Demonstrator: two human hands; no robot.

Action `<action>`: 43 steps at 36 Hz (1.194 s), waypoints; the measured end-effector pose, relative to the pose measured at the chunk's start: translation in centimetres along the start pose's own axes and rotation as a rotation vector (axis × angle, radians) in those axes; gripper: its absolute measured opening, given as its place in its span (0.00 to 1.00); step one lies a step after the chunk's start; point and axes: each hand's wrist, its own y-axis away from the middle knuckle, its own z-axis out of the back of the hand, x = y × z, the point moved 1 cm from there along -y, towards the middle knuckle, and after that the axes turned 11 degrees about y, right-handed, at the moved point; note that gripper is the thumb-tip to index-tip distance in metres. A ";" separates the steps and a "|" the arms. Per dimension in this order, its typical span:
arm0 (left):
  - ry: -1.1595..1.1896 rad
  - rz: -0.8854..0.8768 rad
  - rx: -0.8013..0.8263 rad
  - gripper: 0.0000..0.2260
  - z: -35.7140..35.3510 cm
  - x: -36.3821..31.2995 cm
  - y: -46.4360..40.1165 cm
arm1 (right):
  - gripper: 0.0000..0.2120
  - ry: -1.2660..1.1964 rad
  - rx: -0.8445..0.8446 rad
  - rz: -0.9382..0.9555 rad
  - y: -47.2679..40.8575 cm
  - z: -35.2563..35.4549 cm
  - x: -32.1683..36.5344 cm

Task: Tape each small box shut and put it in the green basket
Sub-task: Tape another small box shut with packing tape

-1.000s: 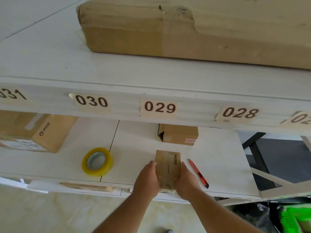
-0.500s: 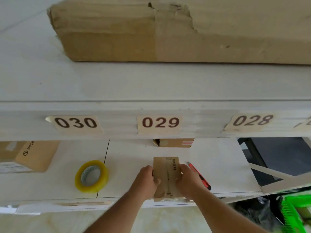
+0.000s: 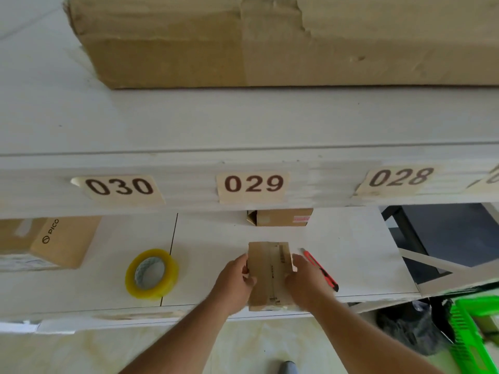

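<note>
Green basket [image 3: 471, 338] cut off by right edge, blurred.

Small box [image 3: 270, 276] at shelf [image 3: 351, 255] front — tape roll [image 3: 151, 273] left, cutter [image 3: 321, 271] right, second box [image 3: 280, 217] behind.

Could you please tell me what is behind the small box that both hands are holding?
Behind the small box, another box sits further back on the shelf; the shelf edge with the 029 label hides its top.
</note>
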 end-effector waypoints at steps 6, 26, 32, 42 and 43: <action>-0.011 0.000 -0.100 0.11 -1.6 1.6 2.8 | 0.10 0.014 -0.158 -0.130 2.7 -2.5 -0.9; -0.507 0.056 -0.339 0.11 11.0 8.4 5.5 | 0.07 -0.076 -0.184 -0.051 8.4 -0.4 -0.1; -0.814 0.193 -0.273 0.15 16.0 12.6 5.6 | 0.14 -0.007 -0.225 0.020 12.2 0.0 1.1; -0.676 0.071 -0.265 0.10 16.1 10.5 5.5 | 0.16 -0.008 -0.248 0.057 14.2 0.5 2.5; -0.510 0.056 -0.275 0.09 16.3 9.9 5.7 | 0.15 -0.026 -0.248 0.064 14.4 0.5 2.9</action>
